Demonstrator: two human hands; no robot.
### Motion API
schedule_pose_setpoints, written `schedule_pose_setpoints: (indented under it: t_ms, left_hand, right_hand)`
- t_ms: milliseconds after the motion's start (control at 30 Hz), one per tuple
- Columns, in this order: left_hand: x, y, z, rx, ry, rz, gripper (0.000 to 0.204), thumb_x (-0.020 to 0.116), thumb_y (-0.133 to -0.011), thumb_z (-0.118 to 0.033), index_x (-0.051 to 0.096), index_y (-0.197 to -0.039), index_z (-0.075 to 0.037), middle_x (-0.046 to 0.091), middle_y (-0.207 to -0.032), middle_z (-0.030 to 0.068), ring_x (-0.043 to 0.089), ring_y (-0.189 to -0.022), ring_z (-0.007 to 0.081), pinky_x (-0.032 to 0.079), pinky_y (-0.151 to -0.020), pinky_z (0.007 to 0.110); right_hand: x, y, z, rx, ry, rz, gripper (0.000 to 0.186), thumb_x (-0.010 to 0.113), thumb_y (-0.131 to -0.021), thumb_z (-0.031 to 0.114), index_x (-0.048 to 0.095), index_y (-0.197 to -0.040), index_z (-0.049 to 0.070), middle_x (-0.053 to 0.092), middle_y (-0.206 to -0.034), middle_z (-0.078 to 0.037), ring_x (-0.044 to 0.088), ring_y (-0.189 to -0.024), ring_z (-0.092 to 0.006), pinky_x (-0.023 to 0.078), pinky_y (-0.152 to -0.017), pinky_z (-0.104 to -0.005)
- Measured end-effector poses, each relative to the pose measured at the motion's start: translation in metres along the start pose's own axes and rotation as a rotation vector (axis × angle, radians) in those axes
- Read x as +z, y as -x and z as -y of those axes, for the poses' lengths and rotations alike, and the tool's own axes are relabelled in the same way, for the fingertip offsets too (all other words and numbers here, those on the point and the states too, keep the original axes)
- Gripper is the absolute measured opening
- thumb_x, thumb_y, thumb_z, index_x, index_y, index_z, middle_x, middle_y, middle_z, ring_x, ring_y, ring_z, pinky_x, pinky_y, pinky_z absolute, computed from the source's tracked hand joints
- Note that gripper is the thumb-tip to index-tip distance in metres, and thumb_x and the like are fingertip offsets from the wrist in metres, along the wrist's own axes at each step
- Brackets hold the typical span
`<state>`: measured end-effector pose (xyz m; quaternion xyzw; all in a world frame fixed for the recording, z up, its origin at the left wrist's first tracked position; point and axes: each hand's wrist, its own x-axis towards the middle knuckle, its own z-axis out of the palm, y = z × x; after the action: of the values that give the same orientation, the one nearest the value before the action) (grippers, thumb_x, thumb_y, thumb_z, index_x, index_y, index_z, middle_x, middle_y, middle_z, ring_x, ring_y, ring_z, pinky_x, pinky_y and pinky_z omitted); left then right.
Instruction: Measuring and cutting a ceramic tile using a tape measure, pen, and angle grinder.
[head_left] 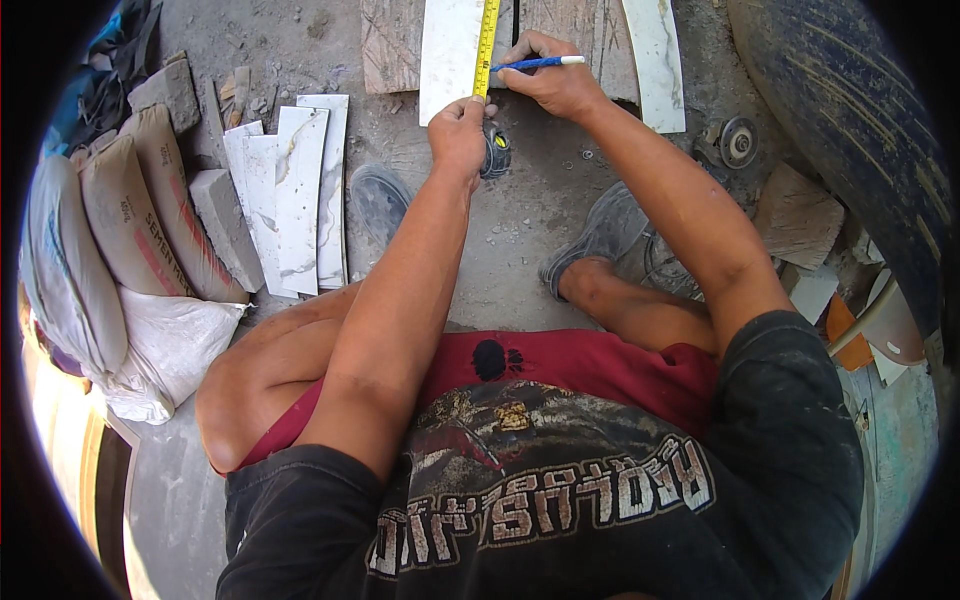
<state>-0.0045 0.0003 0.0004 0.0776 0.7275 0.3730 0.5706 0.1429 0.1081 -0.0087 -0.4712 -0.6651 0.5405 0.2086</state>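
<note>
Tile (447, 55) cropped at top, left fingers (475, 108) pinching part-hidden tape measure (487, 45), right fingers (535, 42) gripping blue pen (548, 62)

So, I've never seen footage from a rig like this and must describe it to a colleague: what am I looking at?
There is no machine here, just a person's two bare hands. The single picture comes from the left of two fisheye cameras worn on the head, looking down, so straight edges bend near the dark rim. Its left is the person's left.

The left hand grips a tape measure, whose yellow blade runs along a white strip. The right hand holds a blue pen, its tip close to the blade.

That strip lies on a rough, low work surface; a second white strip is farther right. On the ground at left are more white strips and some sacks.
</note>
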Motion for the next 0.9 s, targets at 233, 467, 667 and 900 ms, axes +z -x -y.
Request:
schedule_pose_setpoints:
  t_ms: [233,467,667,900]
  left_hand:
    - [0.0007,0.0009,-0.0013,-0.015,0.005,-0.004,0.024,0.059,-0.102,-0.017,0.068,-0.109,0.004,0.071,-0.093,0.0090,0.063,-0.074,0.0133,0.052,-0.064,0.027]
    - [0.0000,0.0023,-0.0028,-0.020,0.019,0.004,0.024,0.059,-0.102,-0.018,0.068,-0.110,0.004,0.071,-0.093,0.0089,0.063,-0.074,0.0134,0.052,-0.064,0.027]
    - [0.0006,0.0014,-0.0019,-0.016,0.022,0.002,0.025,0.060,-0.102,-0.018,0.068,-0.109,0.004,0.071,-0.093,0.0092,0.063,-0.075,0.0137,0.052,-0.065,0.028]
    - [0.0013,0.0031,-0.0037,-0.031,0.032,0.005,0.024,0.059,-0.102,-0.018,0.068,-0.108,0.004,0.071,-0.093,0.0094,0.063,-0.074,0.0136,0.052,-0.065,0.027]
  right_hand:
    - [0.0020,-0.0005,-0.0055,-0.007,-0.038,0.000,0.025,0.078,-0.080,0.027,0.071,-0.091,0.006,0.072,-0.081,-0.009,0.066,-0.074,-0.0159,0.053,-0.071,-0.0325]
    - [0.0006,-0.0004,-0.0006,0.001,-0.012,0.007,0.024,0.078,-0.080,0.026,0.071,-0.091,0.006,0.073,-0.084,-0.008,0.067,-0.076,-0.0148,0.054,-0.072,-0.0317]
    - [0.0006,-0.0006,-0.0021,-0.014,-0.035,0.003,0.023,0.078,-0.080,0.025,0.071,-0.092,0.006,0.073,-0.083,-0.008,0.067,-0.077,-0.0147,0.054,-0.072,-0.0316]
    - [-0.0003,-0.0002,-0.0024,-0.001,-0.036,0.008,0.024,0.078,-0.081,0.026,0.071,-0.092,0.006,0.072,-0.083,-0.008,0.066,-0.076,-0.0145,0.054,-0.072,-0.0319]
